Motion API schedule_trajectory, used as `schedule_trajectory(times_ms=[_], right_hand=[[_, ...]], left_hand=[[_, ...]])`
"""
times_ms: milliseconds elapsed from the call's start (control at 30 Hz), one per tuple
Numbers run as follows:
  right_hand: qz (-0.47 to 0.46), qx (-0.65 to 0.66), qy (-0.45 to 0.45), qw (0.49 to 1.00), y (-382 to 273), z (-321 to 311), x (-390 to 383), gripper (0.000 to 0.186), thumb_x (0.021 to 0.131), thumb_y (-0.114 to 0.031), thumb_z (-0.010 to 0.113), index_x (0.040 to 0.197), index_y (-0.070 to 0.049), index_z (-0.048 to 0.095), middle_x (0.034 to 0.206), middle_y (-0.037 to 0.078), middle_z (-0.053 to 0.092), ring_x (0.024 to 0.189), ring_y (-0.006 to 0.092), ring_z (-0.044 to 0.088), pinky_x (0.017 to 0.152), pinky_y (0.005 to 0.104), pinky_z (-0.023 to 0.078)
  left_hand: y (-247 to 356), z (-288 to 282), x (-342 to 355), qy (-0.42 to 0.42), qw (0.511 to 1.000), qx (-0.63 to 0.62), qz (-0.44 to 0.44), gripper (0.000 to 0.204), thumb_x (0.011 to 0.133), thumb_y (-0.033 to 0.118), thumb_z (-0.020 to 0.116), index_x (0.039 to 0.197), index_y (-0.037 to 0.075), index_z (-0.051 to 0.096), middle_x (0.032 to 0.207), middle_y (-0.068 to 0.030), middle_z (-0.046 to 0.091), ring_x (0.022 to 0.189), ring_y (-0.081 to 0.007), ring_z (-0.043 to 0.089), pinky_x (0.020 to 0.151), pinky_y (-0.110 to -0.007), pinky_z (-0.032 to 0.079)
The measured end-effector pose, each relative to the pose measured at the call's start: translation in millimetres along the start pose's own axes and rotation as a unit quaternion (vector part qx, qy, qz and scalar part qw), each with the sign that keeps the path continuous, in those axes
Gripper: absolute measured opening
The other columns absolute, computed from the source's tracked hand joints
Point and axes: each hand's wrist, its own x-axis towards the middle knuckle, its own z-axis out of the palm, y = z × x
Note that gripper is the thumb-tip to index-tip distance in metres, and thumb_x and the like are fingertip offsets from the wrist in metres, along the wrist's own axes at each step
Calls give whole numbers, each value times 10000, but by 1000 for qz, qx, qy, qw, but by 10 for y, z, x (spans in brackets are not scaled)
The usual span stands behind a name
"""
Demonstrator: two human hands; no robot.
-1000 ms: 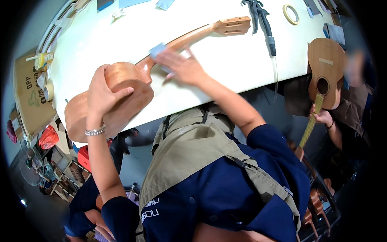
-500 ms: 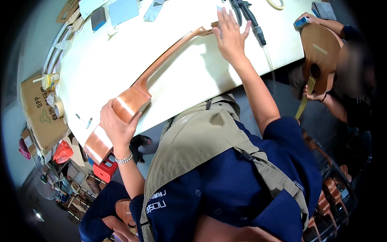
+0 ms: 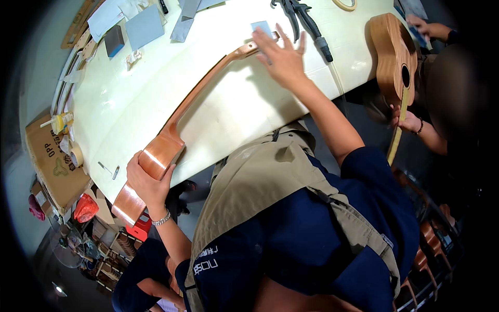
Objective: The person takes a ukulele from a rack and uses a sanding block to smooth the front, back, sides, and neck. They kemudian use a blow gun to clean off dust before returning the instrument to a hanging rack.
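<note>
A ukulele-like wooden instrument (image 3: 202,83) lies on its side diagonally along the white bench, its neck reaching toward the back. My left hand (image 3: 150,182) grips the body near the front edge, thumb and fingers around its side. My right hand (image 3: 280,60) is over the headstock end, fingers spread, touching or just above a small grey sheet (image 3: 260,26); its contact is partly hidden. A black clamp-like tool with a hose (image 3: 306,23) lies just beyond that hand.
The bench (image 3: 104,135) holds sheets (image 3: 144,27), a sanding block (image 3: 114,41), small tools and tape. A co-worker's hands (image 3: 418,26) hold another guitar (image 3: 390,57) at right. A seated person (image 3: 130,281) is lower left, beside cardboard (image 3: 52,161) and a red bag (image 3: 86,208).
My right hand swept from mid-neck to the headstock, then shifted slightly left. The instrument turned onto its side, with my left hand lower on it. The co-worker's guitar also tilted.
</note>
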Motion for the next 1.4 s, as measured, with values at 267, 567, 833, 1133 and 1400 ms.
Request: schedule_trajectory(times_ms=[267, 567, 833, 1133, 1400], right_hand=[[184, 416, 128, 881, 528, -191, -300, 429, 952, -300, 407, 1327, -92, 428, 1331, 85, 472, 1141, 252, 491, 976, 383, 334], [189, 614, 127, 756, 224, -678, -42, 364, 949, -191, 389, 1211, 12, 538, 1323, 118, 468, 1165, 237, 459, 991, 336, 321], [3, 402, 193, 895, 119, -993, 181, 389, 834, -82, 530, 1208, 24, 516, 1242, 172, 499, 875, 287, 476, 860, 380, 388], [12, 361, 178, 915, 28, -1129, 275, 359, 843, -118, 535, 1189, -25, 552, 1242, 160, 467, 991, 293, 433, 928, 386, 339], [-7, 380, 173, 909, -213, -1164, 198, 412, 865, -96, 515, 1274, -54, 482, 1272, 154, 432, 984, 296, 418, 917, 365, 331]], left_hand=[[1060, 487, 1056, -60, 990, -30, 121, 605, 697, 436, 710, 1122, 32, 563, 1126, -178, 548, 1027, -327, 515, 863, -398, 412], [1277, 602, 1374, -191, 980, -54, -5, 279, 756, 234, 627, 1027, 166, 636, 785, -98, 653, 722, -282, 623, 628, -359, 479], [1036, 143, 1267, -100, 984, -142, -27, 237, 742, 199, 681, 962, 111, 668, 703, -95, 648, 617, -238, 622, 585, -298, 470], [889, -41, 1238, -64, 987, -141, -35, 202, 723, 155, 687, 877, 30, 649, 616, -99, 595, 515, -157, 512, 545, -262, 437], [795, -149, 1119, -59, 976, -203, -54, 160, 726, 94, 683, 794, -22, 597, 564, -62, 511, 556, -70, 435, 548, -234, 420]])
